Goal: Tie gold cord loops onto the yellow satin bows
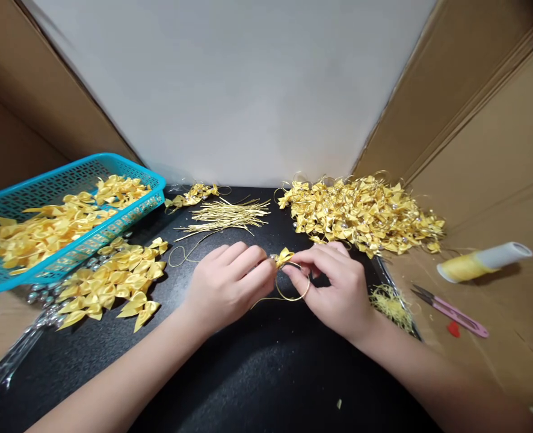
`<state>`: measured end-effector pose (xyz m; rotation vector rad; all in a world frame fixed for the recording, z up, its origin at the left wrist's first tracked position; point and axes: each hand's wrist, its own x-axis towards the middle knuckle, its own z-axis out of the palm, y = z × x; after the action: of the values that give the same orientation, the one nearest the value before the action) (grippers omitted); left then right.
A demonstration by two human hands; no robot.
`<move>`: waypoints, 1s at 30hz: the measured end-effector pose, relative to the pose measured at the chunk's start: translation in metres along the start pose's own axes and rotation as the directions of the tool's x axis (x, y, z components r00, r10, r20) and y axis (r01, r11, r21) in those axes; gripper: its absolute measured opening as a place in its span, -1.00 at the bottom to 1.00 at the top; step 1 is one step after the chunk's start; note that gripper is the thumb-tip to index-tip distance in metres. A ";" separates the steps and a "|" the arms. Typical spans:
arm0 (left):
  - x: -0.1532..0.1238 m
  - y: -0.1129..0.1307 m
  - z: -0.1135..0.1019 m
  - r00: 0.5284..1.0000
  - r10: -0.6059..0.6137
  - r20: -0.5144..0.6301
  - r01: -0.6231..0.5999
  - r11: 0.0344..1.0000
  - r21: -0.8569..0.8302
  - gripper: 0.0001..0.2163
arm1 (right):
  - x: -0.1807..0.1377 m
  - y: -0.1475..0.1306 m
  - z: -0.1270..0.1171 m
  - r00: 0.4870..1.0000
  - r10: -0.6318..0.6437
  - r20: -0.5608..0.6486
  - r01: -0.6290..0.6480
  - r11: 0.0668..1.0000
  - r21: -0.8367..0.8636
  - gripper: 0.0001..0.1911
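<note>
My left hand (228,282) and my right hand (334,285) meet over the middle of a black mat (257,367). Between their fingertips sits one small yellow ribbon bow (284,257). The left fingers pinch it at its left side. The right fingers pinch a thin gold cord (293,291) that curls in a loop below the bow. Both hands are closed in a pinch.
A blue basket (5,207) of yellow bows stands at the left, with a loose heap of bows (113,279) beside it. Cut gold cords (224,216) lie at the back. A large pile of corded bows (366,213) lies at the right, near a thread spool (483,261) and pink snips (451,310).
</note>
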<state>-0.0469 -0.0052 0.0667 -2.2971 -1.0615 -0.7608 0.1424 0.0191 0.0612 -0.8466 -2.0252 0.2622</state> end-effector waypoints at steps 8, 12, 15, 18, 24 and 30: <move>0.002 0.002 0.004 0.972 -0.209 0.104 0.232 0.915 -0.331 -0.84 | 0.004 0.001 -0.003 0.978 0.170 0.122 -0.190 0.967 0.171 -0.86; 0.003 0.006 0.004 0.932 -0.313 0.184 0.363 0.801 -0.476 -0.84 | 0.005 0.003 -0.002 0.956 0.251 0.155 -0.284 0.926 0.251 -0.86; 0.001 0.010 0.006 0.916 -0.392 0.086 0.387 0.806 -0.448 -0.88 | 0.003 0.002 0.000 0.959 0.259 0.112 -0.279 0.930 0.239 -0.86; -0.001 0.015 0.007 0.921 -0.380 -0.088 0.326 0.873 -0.362 -0.85 | 0.001 -0.001 0.001 0.965 0.253 0.070 -0.262 0.942 0.210 -0.85; -0.002 0.020 0.005 0.930 -0.366 0.030 0.353 0.869 -0.347 -0.94 | -0.002 -0.004 0.002 0.980 0.195 0.045 -0.200 0.965 0.168 -0.86; 0.002 0.019 0.002 0.893 -0.433 0.124 0.441 0.784 -0.437 -0.90 | -0.005 -0.004 0.004 0.990 0.134 0.054 -0.141 0.979 0.146 -0.87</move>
<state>-0.0304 -0.0141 0.0627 -2.4538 -1.6011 -1.2966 0.1388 0.0138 0.0573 -0.8939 -1.9625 0.5079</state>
